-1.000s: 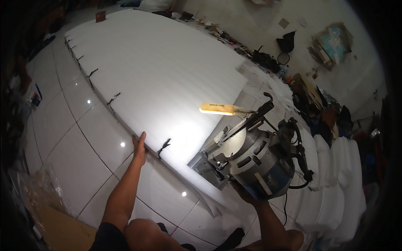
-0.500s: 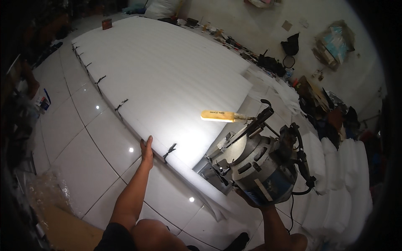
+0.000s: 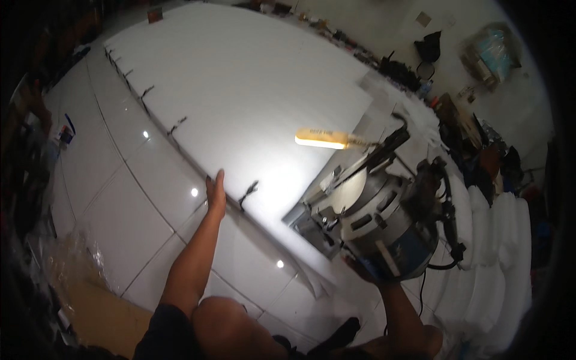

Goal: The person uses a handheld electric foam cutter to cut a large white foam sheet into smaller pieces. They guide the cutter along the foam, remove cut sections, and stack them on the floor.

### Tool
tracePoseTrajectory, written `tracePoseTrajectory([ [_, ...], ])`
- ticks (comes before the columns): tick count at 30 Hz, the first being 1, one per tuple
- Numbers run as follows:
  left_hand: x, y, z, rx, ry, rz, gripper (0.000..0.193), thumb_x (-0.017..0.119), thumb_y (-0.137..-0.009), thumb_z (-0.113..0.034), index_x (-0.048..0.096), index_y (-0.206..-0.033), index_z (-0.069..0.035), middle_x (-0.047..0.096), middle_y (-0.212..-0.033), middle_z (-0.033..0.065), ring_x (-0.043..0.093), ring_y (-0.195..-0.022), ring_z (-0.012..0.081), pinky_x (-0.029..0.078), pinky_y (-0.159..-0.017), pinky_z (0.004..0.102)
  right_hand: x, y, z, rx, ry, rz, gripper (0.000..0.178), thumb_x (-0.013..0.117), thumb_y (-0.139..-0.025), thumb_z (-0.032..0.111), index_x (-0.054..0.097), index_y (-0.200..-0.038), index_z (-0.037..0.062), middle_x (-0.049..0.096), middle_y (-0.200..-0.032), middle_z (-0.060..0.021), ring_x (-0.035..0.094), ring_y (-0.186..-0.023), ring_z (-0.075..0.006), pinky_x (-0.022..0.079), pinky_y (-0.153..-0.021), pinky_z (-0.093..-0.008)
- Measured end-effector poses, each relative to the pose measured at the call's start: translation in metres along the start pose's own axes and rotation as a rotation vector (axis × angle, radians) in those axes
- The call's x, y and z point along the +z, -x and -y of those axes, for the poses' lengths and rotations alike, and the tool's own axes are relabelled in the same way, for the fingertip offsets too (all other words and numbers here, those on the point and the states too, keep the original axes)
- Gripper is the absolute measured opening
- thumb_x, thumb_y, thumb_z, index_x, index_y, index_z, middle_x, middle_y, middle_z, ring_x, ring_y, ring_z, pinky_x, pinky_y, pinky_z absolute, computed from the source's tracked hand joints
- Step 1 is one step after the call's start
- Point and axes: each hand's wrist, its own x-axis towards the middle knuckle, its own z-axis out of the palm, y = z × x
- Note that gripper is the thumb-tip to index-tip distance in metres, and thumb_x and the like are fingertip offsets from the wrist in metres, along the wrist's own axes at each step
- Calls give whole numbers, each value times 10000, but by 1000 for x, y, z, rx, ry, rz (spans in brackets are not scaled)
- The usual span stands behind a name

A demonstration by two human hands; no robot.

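Note:
A wide white foam sheet stack (image 3: 240, 102) lies across the tiled floor, with black ties (image 3: 248, 193) along its left edge. My left hand (image 3: 216, 197) rests against that edge, fingers stretched out, just left of the nearest tie. At the stack's near right corner stands an electric cutting machine (image 3: 384, 231) with a round motor and a flat metal base. A lit yellow lamp (image 3: 322, 138) sticks out from it over the foam. My right hand (image 3: 362, 268) grips the machine low on its near side; the motor hides most of its fingers.
White foam rolls (image 3: 489, 258) are piled at the right. The machine's black cable (image 3: 423, 294) trails down to the floor. Clear plastic wrap (image 3: 75, 258) and a brown board (image 3: 102, 321) lie at the lower left. Clutter lines the far wall; a small reddish box (image 3: 155, 15) stands at the far end.
The whole view has shifted, so everything sits higher and slightly to the right. Both hands and the cutting machine keep about the same place on the foam.

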Motion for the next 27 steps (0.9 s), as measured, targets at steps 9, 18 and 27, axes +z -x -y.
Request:
tracePoseTrajectory([
  [9,-4,0,-10,-63,-139,80,1015,590,-839,-640,244,-1490,58,329,-1510,243,353,-1381,356,300,-1123,404,-6,5,2,44,9,71,441,675,-867,400,605,-1231,160,580,-1276,-70,529,-1194,-253,417,-1006,-451],
  [18,-8,1,-20,-94,-275,-23,1105,622,-777,-661,236,-1465,112,328,-1483,309,334,-1391,388,311,-1121,417,1,1,15,47,-8,120,438,667,-876,387,593,-1241,155,576,-1270,-84,529,-1201,-260,425,-1007,-452],
  [27,-2,17,-46,210,-660,-289,1202,750,-714,-542,35,-1530,-26,233,-1493,302,333,-1356,454,337,-1109,495,14,-9,34,5,83,191,436,658,-885,374,582,-1251,150,572,-1264,-98,529,-1209,-266,432,-1008,-454],
])
